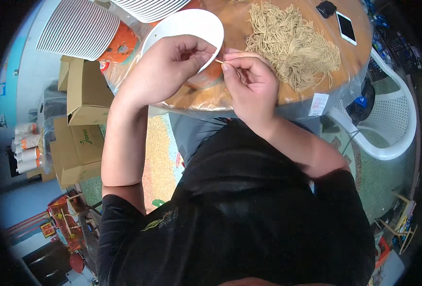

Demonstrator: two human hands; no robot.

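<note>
The left hand (170, 66) reaches over a tilted white bucket (194, 26), its fingers at the rim, while the right hand's (251, 83) fingers pinch a short piece of cord (219, 61) there. On the table (232, 28), a heap of tan cords (292, 52) lies to the right, near a phone (346, 28). Stacked buckets (84, 33) stand at the left, above open cardboard boxes (92, 93).

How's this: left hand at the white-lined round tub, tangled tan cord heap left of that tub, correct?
No: head view shows the tan cord heap right of the white-lined tub, not left. The left hand is at the tub.
</note>
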